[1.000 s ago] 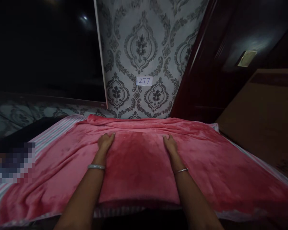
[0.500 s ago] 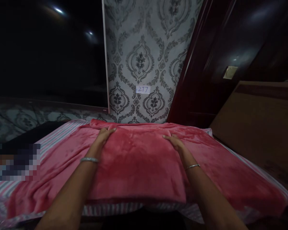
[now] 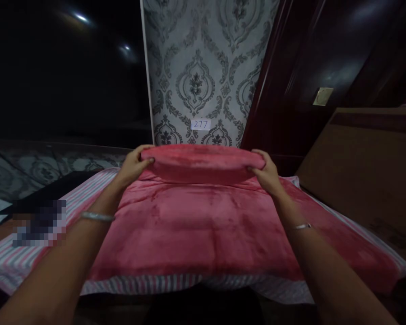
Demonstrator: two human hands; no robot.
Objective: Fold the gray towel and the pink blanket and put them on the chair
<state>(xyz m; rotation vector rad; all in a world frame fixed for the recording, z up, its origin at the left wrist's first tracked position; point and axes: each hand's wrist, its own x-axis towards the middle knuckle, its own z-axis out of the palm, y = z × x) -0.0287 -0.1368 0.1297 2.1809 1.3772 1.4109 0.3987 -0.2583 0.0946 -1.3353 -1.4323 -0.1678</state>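
Observation:
My left hand [image 3: 135, 164] and my right hand [image 3: 266, 174] grip the two ends of a folded pink plush cloth [image 3: 203, 163]. The thumbs press on its near side, while the other fingers wrap over or behind it. It is raised near the far side of the table, its rounded fold towards me. Below it, a pink plush blanket [image 3: 189, 225] lies spread out, with faint creases across it. Under the blanket is a striped cover [image 3: 149, 283], showing along the near edge and both sides. A bangle sits on each wrist.
Behind stands a patterned wall [image 3: 196, 85] with a paper label [image 3: 200, 124] reading 277. A large dark screen [image 3: 67, 81] is at left, a dark red wooden panel [image 3: 297, 67] at right. A brown board [image 3: 365, 180] leans along the right side. One patch at left is pixelated.
The plush cloth lay flat on the blanket with my hands on its far part. Now it is lifted and held folded, farther back, and the blanket beneath is uncovered.

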